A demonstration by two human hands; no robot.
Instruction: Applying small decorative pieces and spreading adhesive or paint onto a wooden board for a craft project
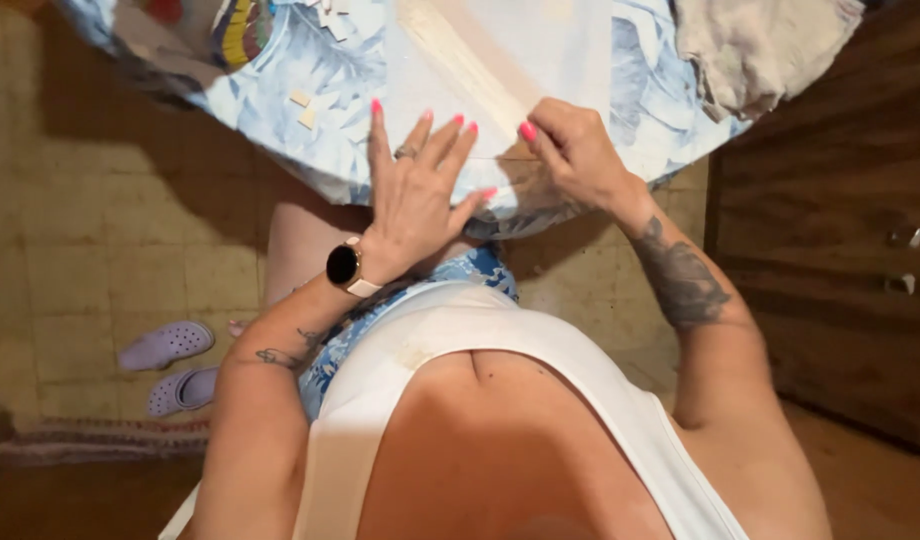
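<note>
A pale sheet of paper (pixel 500 60) lies on a round table covered with a blue leaf-print cloth (pixel 330 110). My left hand (pixel 415 185) rests flat on the sheet's near edge, fingers spread, a ring on one finger and a watch on the wrist. My right hand (pixel 575 150) sits just to the right, fingers curled and pinching the sheet's near edge. Whether it holds anything else is hidden.
Small paper scraps (pixel 302 105) lie on the cloth at the left. A crumpled beige cloth (pixel 760 50) sits at the table's right. A dark wooden cabinet (pixel 830 250) stands to the right. Lilac clogs (pixel 170 345) and a rug edge (pixel 90 440) are on the tiled floor.
</note>
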